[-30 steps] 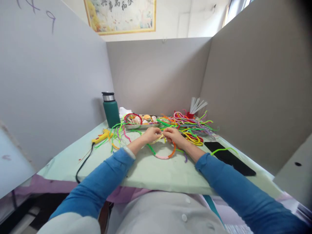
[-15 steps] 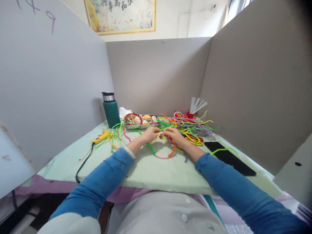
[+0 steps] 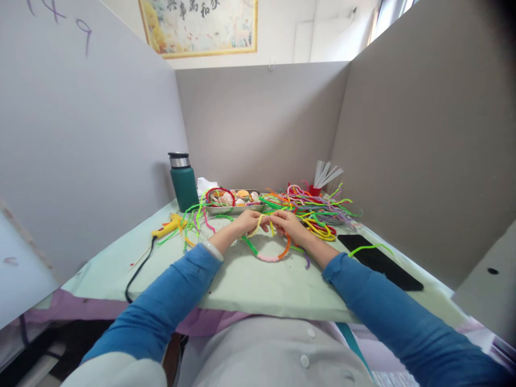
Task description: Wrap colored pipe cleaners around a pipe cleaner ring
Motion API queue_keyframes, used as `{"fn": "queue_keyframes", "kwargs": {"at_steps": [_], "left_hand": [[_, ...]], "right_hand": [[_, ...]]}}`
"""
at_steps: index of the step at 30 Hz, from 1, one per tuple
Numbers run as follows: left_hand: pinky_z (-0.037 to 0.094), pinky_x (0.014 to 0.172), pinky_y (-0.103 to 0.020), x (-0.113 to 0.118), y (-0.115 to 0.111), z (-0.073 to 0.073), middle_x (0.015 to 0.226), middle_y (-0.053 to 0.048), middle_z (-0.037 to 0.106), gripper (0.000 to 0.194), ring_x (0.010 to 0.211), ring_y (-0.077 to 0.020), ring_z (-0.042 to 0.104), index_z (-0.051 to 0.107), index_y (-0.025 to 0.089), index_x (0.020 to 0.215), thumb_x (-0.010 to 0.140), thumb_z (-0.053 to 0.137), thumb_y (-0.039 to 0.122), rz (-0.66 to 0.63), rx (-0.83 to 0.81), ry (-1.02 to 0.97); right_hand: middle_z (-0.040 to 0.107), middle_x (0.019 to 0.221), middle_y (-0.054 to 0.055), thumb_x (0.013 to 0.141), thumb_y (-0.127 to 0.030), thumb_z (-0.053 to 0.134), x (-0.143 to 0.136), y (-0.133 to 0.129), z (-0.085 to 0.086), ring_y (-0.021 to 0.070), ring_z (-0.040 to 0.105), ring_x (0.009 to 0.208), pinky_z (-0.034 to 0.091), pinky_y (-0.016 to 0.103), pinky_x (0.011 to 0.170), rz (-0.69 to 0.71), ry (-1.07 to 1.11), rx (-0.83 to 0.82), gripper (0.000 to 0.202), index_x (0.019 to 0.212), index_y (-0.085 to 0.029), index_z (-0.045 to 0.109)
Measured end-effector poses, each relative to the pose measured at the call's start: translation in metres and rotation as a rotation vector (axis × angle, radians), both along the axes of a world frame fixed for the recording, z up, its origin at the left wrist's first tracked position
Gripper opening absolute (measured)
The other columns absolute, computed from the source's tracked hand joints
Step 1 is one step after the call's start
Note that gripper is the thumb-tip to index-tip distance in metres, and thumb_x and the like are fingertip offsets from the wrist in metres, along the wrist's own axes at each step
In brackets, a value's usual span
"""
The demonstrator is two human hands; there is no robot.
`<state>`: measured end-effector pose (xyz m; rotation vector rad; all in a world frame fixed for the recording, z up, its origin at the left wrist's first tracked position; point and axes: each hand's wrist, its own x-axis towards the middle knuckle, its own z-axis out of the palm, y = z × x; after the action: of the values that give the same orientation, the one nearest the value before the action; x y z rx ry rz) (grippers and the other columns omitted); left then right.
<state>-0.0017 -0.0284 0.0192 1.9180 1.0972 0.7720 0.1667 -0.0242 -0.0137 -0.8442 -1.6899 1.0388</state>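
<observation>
A ring wrapped in green, pink and orange fuzzy stem (image 3: 268,259) hangs below my two hands, above the table. My left hand (image 3: 250,221) is closed on the ring's upper left, where a pale yellow stem (image 3: 256,230) loops by the fingers. Beside it, fingertips nearly touching, my right hand (image 3: 286,223) pinches the upper right part of the ring. A short yellow end shows between the hands. The exact grip of the fingertips is too small to make out.
Behind the hands lie a tray of shells (image 3: 242,208) and a heap of coloured stems (image 3: 310,207). A green bottle (image 3: 184,185) and yellow glue gun (image 3: 164,228) are left; a red cup of white sticks (image 3: 315,190) and black slab (image 3: 379,260) are right.
The pale yellow stem has shifted slightly at my left fingers and now stands up in a small loop. Both hands stay in nearly the same place.
</observation>
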Motion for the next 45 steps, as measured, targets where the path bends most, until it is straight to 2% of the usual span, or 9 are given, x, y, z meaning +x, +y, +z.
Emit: {"fn": "queue_keyframes", "kwargs": {"at_steps": [8, 12, 16, 18, 22, 24, 33, 39, 45], "left_hand": [[0.019, 0.036, -0.021, -0.001, 0.007, -0.004, 0.050, -0.002, 0.057, 0.058, 0.034, -0.0044, 0.029, 0.065, 0.007, 0.086, 0.069, 0.050, 0.061, -0.020, -0.128, -0.050], [0.021, 0.035, -0.021, -0.002, 0.015, -0.009, 0.063, -0.007, 0.063, 0.059, 0.032, -0.0036, 0.030, 0.062, 0.008, 0.088, 0.072, 0.044, 0.062, -0.059, -0.204, -0.112], [0.022, 0.035, -0.021, -0.002, 0.019, -0.010, 0.066, -0.010, 0.063, 0.075, 0.033, -0.0042, 0.032, 0.062, 0.007, 0.081, 0.076, 0.020, 0.069, -0.062, -0.264, -0.138], [0.023, 0.035, -0.021, -0.003, 0.018, -0.009, 0.067, -0.010, 0.063, 0.078, 0.034, -0.0044, 0.033, 0.062, 0.007, 0.080, 0.075, 0.017, 0.071, -0.062, -0.258, -0.133], [0.024, 0.037, -0.020, -0.005, 0.010, -0.007, 0.073, -0.006, 0.064, 0.054, 0.038, -0.0026, 0.033, 0.062, 0.009, 0.078, 0.069, 0.049, 0.061, -0.104, -0.069, -0.049], [0.026, 0.040, -0.019, -0.006, 0.007, -0.006, 0.075, -0.005, 0.063, 0.046, 0.040, -0.0020, 0.034, 0.062, 0.010, 0.077, 0.069, 0.054, 0.054, -0.139, -0.015, -0.025], [0.023, 0.036, -0.018, -0.003, 0.013, -0.009, 0.071, -0.001, 0.059, 0.034, 0.038, -0.0027, 0.033, 0.057, 0.013, 0.079, 0.075, 0.048, 0.045, -0.107, -0.144, -0.027], [0.019, 0.035, -0.021, -0.002, 0.012, -0.008, 0.049, 0.004, 0.041, 0.025, 0.035, -0.0037, 0.027, 0.053, 0.013, 0.068, 0.072, 0.050, 0.037, -0.023, -0.260, -0.070], [0.013, 0.035, -0.022, -0.002, 0.013, -0.006, 0.045, 0.005, 0.032, 0.019, 0.034, -0.0037, 0.022, 0.045, 0.015, 0.060, 0.070, 0.050, 0.031, -0.047, -0.349, -0.145]], "right_hand": [[0.041, 0.049, -0.007, 0.072, -0.046, 0.055, 0.001, 0.002, -0.004, 0.0040, 0.033, 0.036, 0.025, 0.018, 0.035, -0.016, -0.031, 0.024, 0.030, 0.068, -0.016, 0.050], [0.042, 0.049, -0.006, 0.072, -0.046, 0.055, 0.000, 0.003, -0.005, 0.0041, 0.033, 0.037, 0.026, 0.018, 0.036, -0.019, -0.037, 0.020, 0.031, 0.069, -0.016, 0.051], [0.042, 0.049, -0.006, 0.072, -0.046, 0.055, 0.000, 0.002, -0.006, 0.0044, 0.033, 0.038, 0.026, 0.018, 0.037, -0.006, -0.056, 0.000, 0.031, 0.071, -0.016, 0.051], [0.042, 0.049, -0.006, 0.072, -0.046, 0.054, 0.000, 0.001, -0.006, 0.0043, 0.033, 0.038, 0.025, 0.018, 0.037, 0.002, -0.064, 0.000, 0.031, 0.071, -0.016, 0.051], [0.041, 0.049, -0.006, 0.073, -0.045, 0.053, 0.001, 0.001, -0.006, 0.0042, 0.032, 0.038, 0.024, 0.018, 0.036, 0.001, -0.067, 0.007, 0.030, 0.071, -0.016, 0.052], [0.041, 0.049, -0.007, 0.072, -0.046, 0.054, 0.001, 0.002, -0.006, 0.0041, 0.032, 0.037, 0.024, 0.018, 0.036, -0.011, -0.063, 0.007, 0.030, 0.070, -0.016, 0.051], [0.042, 0.048, -0.007, 0.070, -0.049, 0.055, 0.001, 0.005, -0.008, 0.0042, 0.032, 0.036, 0.024, 0.018, 0.035, -0.041, -0.069, -0.002, 0.034, 0.067, -0.016, 0.050], [0.041, 0.048, -0.007, 0.071, -0.049, 0.055, -0.001, 0.003, -0.009, 0.0044, 0.032, 0.037, 0.023, 0.018, 0.035, -0.045, -0.070, 0.008, 0.033, 0.069, -0.016, 0.051], [0.040, 0.049, -0.007, 0.071, -0.049, 0.054, -0.002, 0.000, -0.008, 0.0045, 0.032, 0.037, 0.025, 0.018, 0.035, -0.033, -0.072, 0.016, 0.033, 0.071, -0.016, 0.053]]}}
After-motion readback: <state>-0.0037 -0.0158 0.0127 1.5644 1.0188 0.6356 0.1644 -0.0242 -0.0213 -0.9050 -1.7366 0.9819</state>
